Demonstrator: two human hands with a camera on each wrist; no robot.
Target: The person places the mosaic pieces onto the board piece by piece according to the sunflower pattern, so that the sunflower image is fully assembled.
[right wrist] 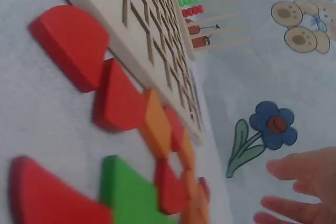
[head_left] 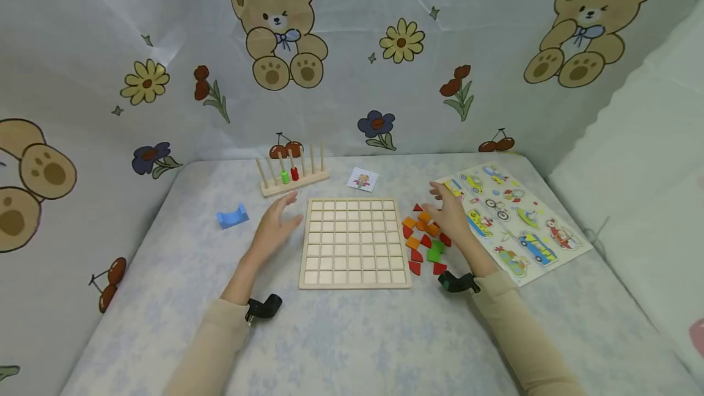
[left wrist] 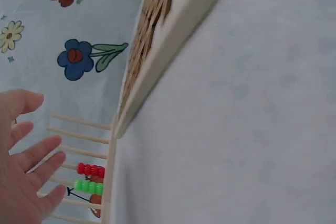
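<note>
My left hand [head_left: 273, 228] hovers beside the left edge of a wooden grid board [head_left: 356, 243], its fingers loosely spread and holding nothing. On the other side, my right hand [head_left: 450, 216] is over a pile of flat red, orange and green pieces, fingers relaxed and apart. Among them are a red quarter-round piece [right wrist: 73, 40], an orange square [head_left: 413, 242] and a green piece [head_left: 434, 255]. The board's square cells hold no pieces. In the left wrist view the left hand [left wrist: 29, 156] shows spread fingers in front of the peg rack.
Behind the board stands a wooden peg rack [head_left: 297, 182] with green and red beads on two pegs. Near it lies a small picture card [head_left: 362, 179]. A blue bracket-shaped piece [head_left: 233, 217] sits at left. A vehicle puzzle board [head_left: 517, 222] lies at right, partly under the right arm.
</note>
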